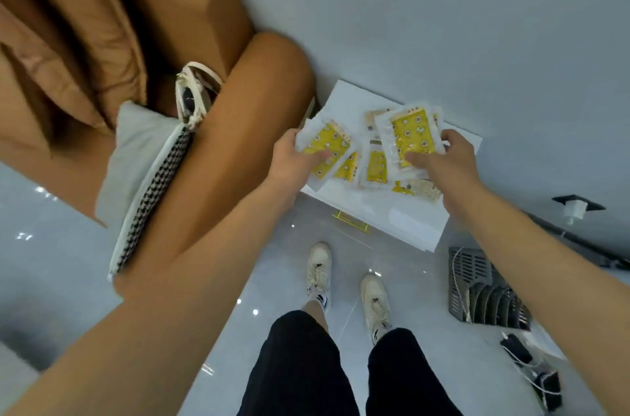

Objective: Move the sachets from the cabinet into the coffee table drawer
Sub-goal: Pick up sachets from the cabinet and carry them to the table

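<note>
A low white cabinet (381, 211) stands against the wall with several yellow-and-white sachets (376, 168) lying on its top. My left hand (293, 160) pinches a sachet (327, 141) at the cabinet's left edge, thumb on its yellow face. Over the right side of the pile, my right hand (446, 160) grips another sachet (410, 132), tilted up above the others. The coffee table drawer is out of view.
A brown sofa (218, 129) with a grey cushion (136, 156) and a white bag (194, 91) sits just left of the cabinet. My feet stand on the glossy floor below. A grey grille device (484, 289) with cables lies at the right.
</note>
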`<state>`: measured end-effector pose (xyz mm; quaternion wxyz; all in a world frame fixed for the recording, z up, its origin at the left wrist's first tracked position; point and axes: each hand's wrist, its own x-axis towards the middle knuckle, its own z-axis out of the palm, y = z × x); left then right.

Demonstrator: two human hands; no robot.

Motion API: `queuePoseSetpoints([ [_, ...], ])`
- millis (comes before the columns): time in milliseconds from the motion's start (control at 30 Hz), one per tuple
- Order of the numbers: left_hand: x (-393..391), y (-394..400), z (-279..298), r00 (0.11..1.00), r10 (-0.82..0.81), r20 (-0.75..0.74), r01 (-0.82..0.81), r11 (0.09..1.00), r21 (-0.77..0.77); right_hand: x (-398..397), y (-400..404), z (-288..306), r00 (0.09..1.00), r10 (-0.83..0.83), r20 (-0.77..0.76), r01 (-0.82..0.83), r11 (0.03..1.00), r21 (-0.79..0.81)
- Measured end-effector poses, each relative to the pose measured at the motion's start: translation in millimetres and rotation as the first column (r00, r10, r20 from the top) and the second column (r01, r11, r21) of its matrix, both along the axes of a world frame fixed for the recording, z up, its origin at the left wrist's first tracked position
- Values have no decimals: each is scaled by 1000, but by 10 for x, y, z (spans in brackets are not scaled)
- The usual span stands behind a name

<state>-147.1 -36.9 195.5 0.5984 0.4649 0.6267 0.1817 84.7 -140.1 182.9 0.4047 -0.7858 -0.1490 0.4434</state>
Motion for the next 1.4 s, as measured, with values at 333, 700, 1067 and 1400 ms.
queuePoseSetpoints([
  [333, -1716, -1530, 1536, 839, 532, 114, -538, 842, 29, -1550, -361, 1648, 884, 468, 11, -465, 876, 131],
  [700, -4237, -2887, 1920, 409, 908, 95, -912, 403, 76, -4731, -408, 1953, 403, 915, -24, -900, 401, 170],
  [1067, -7126, -4007, 1746, 14, 999, 41, -999, 12, 50, -8173, -1012, 1630, 146, 983, -110, -973, 162, 162],
  [1400, -8815, -4175, 1233, -343, 938, 50, -939, -341, -51, -10458, -1039, 1272, -89, 992, -93, -993, -82, 84],
])
